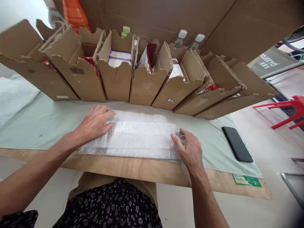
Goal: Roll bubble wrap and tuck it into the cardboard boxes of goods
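Note:
A sheet of clear bubble wrap [140, 136] lies folded in layers on the cloth, near the table's front edge. My left hand [96, 122] rests over its upper left corner, fingers stretched out and thumb apart, holding nothing. At the right end of the wrap is my right hand [188, 147], its fingers curled and its thumb beside the wrap's edge. Something small and greyish shows between that thumb and the fingers; I cannot make out what it is.
A row of cardboard bins [118, 80] with packets and boxes inside stands behind the wrap. Bottles, one an orange bottle [74, 14], are behind them. A black phone [237, 144] lies right, near a green packet [247, 180]. More bubble wrap [14, 98] is at left.

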`<action>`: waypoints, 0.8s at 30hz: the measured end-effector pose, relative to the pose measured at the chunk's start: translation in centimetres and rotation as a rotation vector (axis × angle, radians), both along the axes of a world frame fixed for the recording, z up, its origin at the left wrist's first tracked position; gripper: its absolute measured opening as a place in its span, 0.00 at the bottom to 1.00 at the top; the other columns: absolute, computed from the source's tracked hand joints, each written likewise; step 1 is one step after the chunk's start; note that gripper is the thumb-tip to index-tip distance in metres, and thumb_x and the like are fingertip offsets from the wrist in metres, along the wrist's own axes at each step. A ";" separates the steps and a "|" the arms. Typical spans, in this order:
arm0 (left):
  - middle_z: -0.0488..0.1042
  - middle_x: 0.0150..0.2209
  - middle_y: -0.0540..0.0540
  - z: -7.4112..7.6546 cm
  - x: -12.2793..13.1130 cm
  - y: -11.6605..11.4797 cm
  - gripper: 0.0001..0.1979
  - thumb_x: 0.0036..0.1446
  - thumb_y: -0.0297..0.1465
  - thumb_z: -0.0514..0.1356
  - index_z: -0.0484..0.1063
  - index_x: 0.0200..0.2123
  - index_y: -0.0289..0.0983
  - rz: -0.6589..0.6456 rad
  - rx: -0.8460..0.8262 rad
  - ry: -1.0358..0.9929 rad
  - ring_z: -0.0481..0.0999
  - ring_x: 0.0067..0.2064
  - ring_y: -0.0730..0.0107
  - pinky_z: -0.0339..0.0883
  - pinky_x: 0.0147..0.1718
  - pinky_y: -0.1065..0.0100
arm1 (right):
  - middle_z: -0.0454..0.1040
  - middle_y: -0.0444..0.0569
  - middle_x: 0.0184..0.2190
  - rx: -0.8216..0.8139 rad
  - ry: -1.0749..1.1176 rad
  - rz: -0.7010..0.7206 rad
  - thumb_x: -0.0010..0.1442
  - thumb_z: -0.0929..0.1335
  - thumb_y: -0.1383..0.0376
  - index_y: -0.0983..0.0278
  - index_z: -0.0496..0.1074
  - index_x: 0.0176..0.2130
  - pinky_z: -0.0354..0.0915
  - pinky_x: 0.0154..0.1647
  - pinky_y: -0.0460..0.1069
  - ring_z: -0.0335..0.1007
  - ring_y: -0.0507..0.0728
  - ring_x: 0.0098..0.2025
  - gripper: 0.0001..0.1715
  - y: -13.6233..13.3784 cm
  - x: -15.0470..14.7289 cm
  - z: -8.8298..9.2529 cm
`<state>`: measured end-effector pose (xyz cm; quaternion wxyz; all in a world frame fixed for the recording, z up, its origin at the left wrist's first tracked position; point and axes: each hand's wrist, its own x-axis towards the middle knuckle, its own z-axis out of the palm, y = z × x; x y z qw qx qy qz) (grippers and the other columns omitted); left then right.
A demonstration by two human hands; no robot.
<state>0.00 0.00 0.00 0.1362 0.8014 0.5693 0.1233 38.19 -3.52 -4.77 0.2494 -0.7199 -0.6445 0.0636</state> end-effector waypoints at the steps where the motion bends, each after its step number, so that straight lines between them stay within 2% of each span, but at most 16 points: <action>1: 0.74 0.58 0.34 0.3 0.2 0.3 0.24 0.63 0.42 0.56 0.75 0.57 0.37 -0.041 -0.005 -0.037 0.69 0.59 0.39 0.61 0.58 0.44 | 0.80 0.61 0.47 -0.040 -0.048 0.019 0.63 0.61 0.35 0.64 0.77 0.50 0.65 0.51 0.64 0.74 0.68 0.46 0.40 0.3 0.2 0.2; 4: 0.72 0.62 0.35 0.6 1.3 1.9 0.35 0.55 0.46 0.65 0.71 0.63 0.38 -0.121 -0.128 -0.144 0.66 0.64 0.35 0.58 0.62 0.45 | 0.80 0.59 0.40 -0.123 -0.131 0.080 0.62 0.61 0.32 0.62 0.77 0.41 0.65 0.46 0.61 0.74 0.68 0.43 0.40 1.4 -0.2 1.0; 7: 0.76 0.57 0.34 0.1 2.4 3.7 0.44 0.44 0.45 0.73 0.70 0.64 0.35 -0.105 -0.235 -0.165 0.69 0.61 0.31 0.60 0.60 0.45 | 0.77 0.55 0.32 -0.196 -0.158 0.110 0.55 0.67 0.33 0.61 0.71 0.30 0.63 0.38 0.56 0.72 0.66 0.37 0.34 2.3 -1.3 1.8; 10: 0.79 0.52 0.37 -0.4 2.8 4.6 0.44 0.41 0.43 0.74 0.71 0.62 0.37 -0.103 -0.247 -0.147 0.72 0.60 0.33 0.61 0.59 0.49 | 0.72 0.49 0.24 -0.265 -0.061 0.188 0.54 0.72 0.40 0.59 0.68 0.27 0.59 0.32 0.53 0.68 0.60 0.29 0.27 2.6 -2.2 2.3; 13: 0.80 0.49 0.40 0.0 3.0 5.0 0.38 0.45 0.45 0.73 0.72 0.59 0.38 -0.118 -0.295 -0.046 0.75 0.57 0.37 0.63 0.55 0.53 | 0.71 0.44 0.22 -0.254 0.035 0.285 0.58 0.71 0.48 0.59 0.71 0.29 0.60 0.30 0.51 0.66 0.57 0.26 0.19 2.5 -2.5 2.5; 16: 0.81 0.43 0.40 0.7 3.5 5.8 0.31 0.41 0.45 0.74 0.77 0.49 0.38 -0.133 -0.368 0.071 0.79 0.49 0.40 0.66 0.49 0.54 | 0.76 0.47 0.29 -0.136 0.046 0.322 0.58 0.72 0.53 0.59 0.73 0.33 0.67 0.37 0.54 0.72 0.61 0.33 0.13 1.9 -2.8 2.7; 19: 0.80 0.45 0.37 1.4 4.0 6.6 0.31 0.38 0.45 0.74 0.78 0.45 0.38 -0.179 -0.375 0.188 0.77 0.51 0.39 0.66 0.51 0.53 | 0.80 0.55 0.44 0.135 0.014 0.433 0.61 0.70 0.61 0.60 0.74 0.35 0.71 0.44 0.57 0.76 0.64 0.44 0.04 0.3 -3.2 3.1; 20: 0.79 0.48 0.35 1.6 4.0 6.8 0.32 0.38 0.46 0.74 0.78 0.47 0.38 -0.202 -0.359 0.220 0.76 0.53 0.37 0.65 0.53 0.52 | 0.80 0.58 0.50 0.231 -0.012 0.483 0.63 0.69 0.65 0.60 0.74 0.35 0.72 0.45 0.57 0.76 0.64 0.48 0.03 -0.4 -3.5 3.3; 22: 0.75 0.56 0.32 2.0 3.9 6.9 0.37 0.40 0.47 0.73 0.77 0.54 0.38 -0.254 -0.315 0.254 0.71 0.58 0.33 0.62 0.57 0.48 | 0.77 0.59 0.58 0.382 -0.073 0.577 0.65 0.66 0.70 0.60 0.74 0.38 0.72 0.44 0.56 0.77 0.63 0.51 0.07 -2.0 -4.1 3.8; 24: 0.71 0.63 0.31 2.4 3.6 6.9 0.45 0.42 0.47 0.72 0.71 0.63 0.40 -0.304 -0.277 0.238 0.67 0.62 0.32 0.59 0.60 0.45 | 0.78 0.59 0.58 0.466 -0.112 0.659 0.67 0.65 0.72 0.59 0.74 0.42 0.72 0.42 0.54 0.79 0.61 0.49 0.10 -3.6 -4.6 4.2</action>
